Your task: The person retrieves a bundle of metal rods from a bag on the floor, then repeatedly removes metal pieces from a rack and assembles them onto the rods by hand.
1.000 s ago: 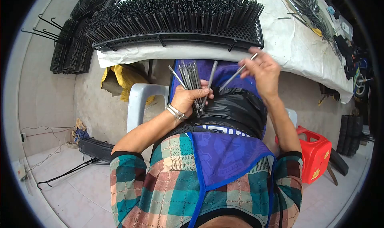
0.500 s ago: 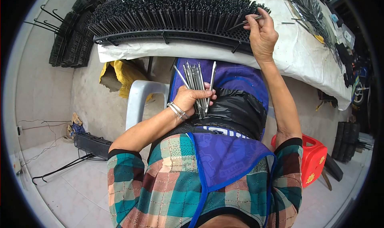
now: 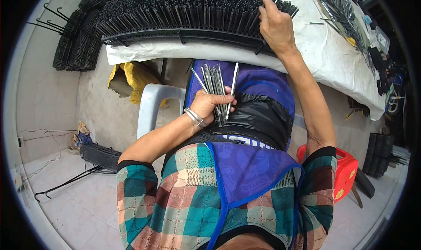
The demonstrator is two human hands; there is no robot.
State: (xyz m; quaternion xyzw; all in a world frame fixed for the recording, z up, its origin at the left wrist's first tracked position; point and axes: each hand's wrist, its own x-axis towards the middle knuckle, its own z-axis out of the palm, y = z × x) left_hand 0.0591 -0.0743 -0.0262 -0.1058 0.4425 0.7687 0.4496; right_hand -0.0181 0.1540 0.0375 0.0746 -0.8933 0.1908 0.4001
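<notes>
My left hand (image 3: 212, 104) is closed around a bundle of thin, dark, shiny strips (image 3: 213, 81) above my lap. One lighter strip (image 3: 233, 83) stands apart from the bundle, by the thumb and fingers of the same hand. Over the right end of a long black perforated rack (image 3: 153, 35), my right hand (image 3: 278, 28) has its fingers bent among the tops of upright black strips. What those fingers pinch is hidden by the strips and the hand. Densely packed black strips (image 3: 193, 10) stand upright in the rack.
The rack rests on a table with a white cover (image 3: 324, 65). More loose strips (image 3: 337, 6) lie at its back right. A yellow sack (image 3: 131, 81) and a grey plastic chair (image 3: 151, 103) are at left, a red stool (image 3: 346, 175) at right. Black racks (image 3: 76, 43) lean against the wall.
My right hand has moved left and slightly up, into the upright strips; the thin strip it held in plain view no longer shows clearly. My left hand keeps its bundle almost in place.
</notes>
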